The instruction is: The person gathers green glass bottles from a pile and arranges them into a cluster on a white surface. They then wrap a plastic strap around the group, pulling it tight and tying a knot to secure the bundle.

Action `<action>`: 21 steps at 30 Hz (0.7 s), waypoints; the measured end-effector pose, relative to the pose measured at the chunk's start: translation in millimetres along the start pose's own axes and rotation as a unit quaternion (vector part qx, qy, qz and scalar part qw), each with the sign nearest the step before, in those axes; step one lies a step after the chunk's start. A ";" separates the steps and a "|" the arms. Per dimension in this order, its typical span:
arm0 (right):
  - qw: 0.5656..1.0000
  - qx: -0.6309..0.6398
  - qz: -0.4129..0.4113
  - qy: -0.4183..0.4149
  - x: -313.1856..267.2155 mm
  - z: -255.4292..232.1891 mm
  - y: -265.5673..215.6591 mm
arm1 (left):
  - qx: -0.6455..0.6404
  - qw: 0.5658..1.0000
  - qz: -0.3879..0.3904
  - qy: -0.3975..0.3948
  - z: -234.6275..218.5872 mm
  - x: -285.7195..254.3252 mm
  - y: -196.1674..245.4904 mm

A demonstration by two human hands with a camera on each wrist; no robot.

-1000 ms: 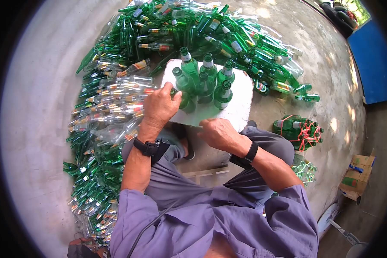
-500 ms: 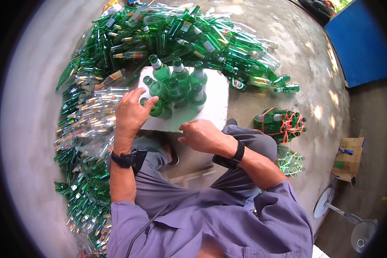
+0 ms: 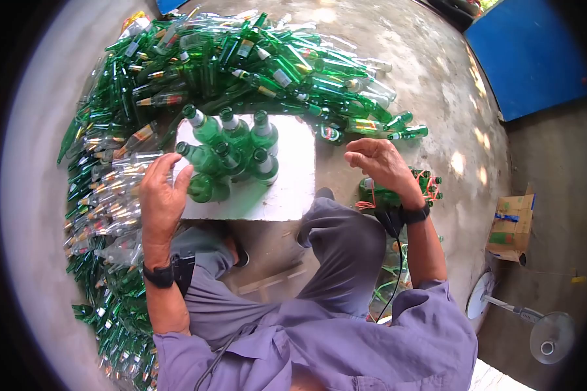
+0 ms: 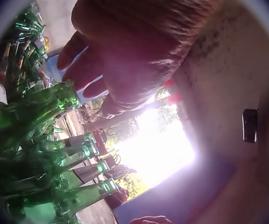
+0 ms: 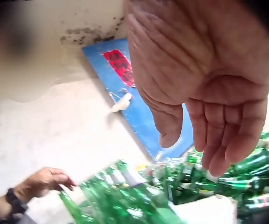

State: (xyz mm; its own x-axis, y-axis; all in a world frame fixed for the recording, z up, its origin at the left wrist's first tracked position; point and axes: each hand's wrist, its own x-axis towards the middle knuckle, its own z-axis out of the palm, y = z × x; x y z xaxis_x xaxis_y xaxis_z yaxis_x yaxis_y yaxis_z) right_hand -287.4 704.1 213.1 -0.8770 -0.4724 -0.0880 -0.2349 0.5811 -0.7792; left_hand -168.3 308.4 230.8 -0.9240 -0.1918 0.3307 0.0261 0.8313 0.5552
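Sitting low over a white board on the concrete floor, the person has the left hand at the near-left corner of a cluster of upright green bottles. I count about 7 of them standing together on the board, necks up. The left hand's fingers are spread and fairly straight, gripping nothing; the fingertips lie against or just beside the nearest bottle, and from the head view I cannot tell which. In the left wrist view the same hand hangs just above that bottle's open mouth, fingers relaxed.

The right hand is well away from the board, raised over the floor to the right, fingers loosely curled and holding nothing. In the right wrist view its palm is bare, fingers drooping. Just below and beyond it sits a bundle of green bottles tied with red cord, lying on the floor beside the person's knee.

Behind and to the left of the board a big heap of loose bottles lies on its side, mostly green with some clear glass. A blue panel stands at the far right, a cardboard box rests on the floor nearer, and a pedestal fan lies beyond it.
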 end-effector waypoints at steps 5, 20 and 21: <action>0.965 0.102 0.237 -0.035 12.9 16.6 120.4 | -0.006 0.999 -0.035 0.015 1.0 2.2 -9.3; 0.680 0.516 0.368 0.369 108.0 15.3 390.1 | -0.008 0.995 -0.103 -0.001 -0.9 15.2 -12.1; 0.667 0.524 0.372 0.378 114.0 13.4 397.8 | -0.006 0.994 -0.107 -0.005 0.0 15.7 -12.0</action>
State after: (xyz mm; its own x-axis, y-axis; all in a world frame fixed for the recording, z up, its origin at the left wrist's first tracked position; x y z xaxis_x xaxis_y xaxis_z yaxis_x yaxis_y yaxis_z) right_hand -475.2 872.6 -115.1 -0.6412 0.3867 -0.6628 0.4575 -0.5009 -0.7347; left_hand -183.1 295.4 229.3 -0.9129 -0.3579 0.1960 -0.1671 0.7660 0.6207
